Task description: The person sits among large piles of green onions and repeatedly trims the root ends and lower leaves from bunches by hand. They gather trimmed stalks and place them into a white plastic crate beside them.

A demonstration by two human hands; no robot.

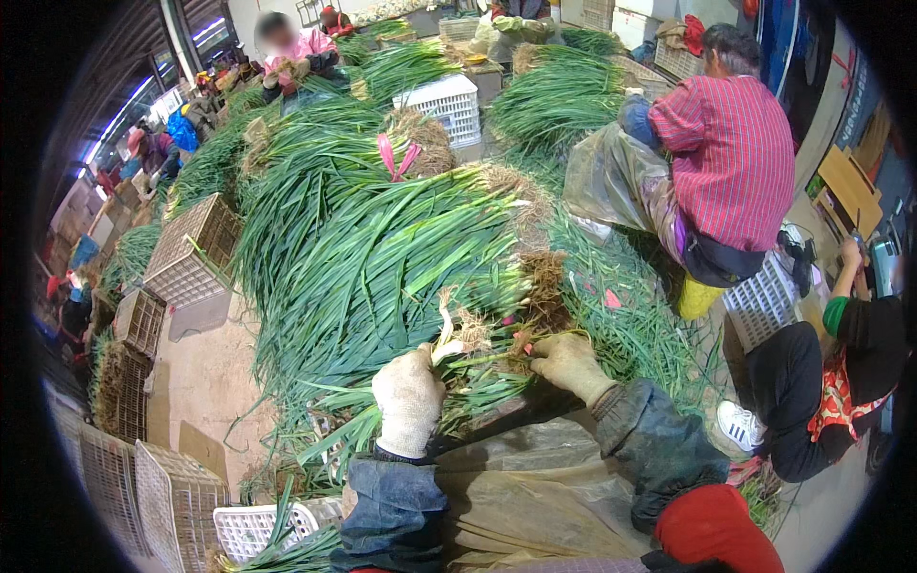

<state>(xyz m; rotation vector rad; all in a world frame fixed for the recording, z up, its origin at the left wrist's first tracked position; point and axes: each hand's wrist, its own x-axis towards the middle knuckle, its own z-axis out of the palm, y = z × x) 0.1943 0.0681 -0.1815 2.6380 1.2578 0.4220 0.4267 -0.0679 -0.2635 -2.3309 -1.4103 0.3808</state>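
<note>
My left hand [410, 401], in a pale work glove, is closed around a few green stalks with white, rooted ends [451, 347] that stick out past the thumb. Their leaves [344, 430] trail out to the left below the wrist. My right hand [569, 364], gloved as well, has its fingertips at a tangle of brown roots [521, 347] with a small pink-red bit beside them; whether it grips anything there is hard to see. Just beyond both hands lies a large heap of long green stalks [380, 265], roots to the right and leaves to the left.
Loose green leaves [630, 308] cover the ground at right. A person in a red striped shirt [738, 157] sits there; another person [824, 387] crouches nearer. Plastic crates [179, 501] line the left side. A white crate [444, 107] and a pink-tied bundle [423, 140] stand beyond the heap.
</note>
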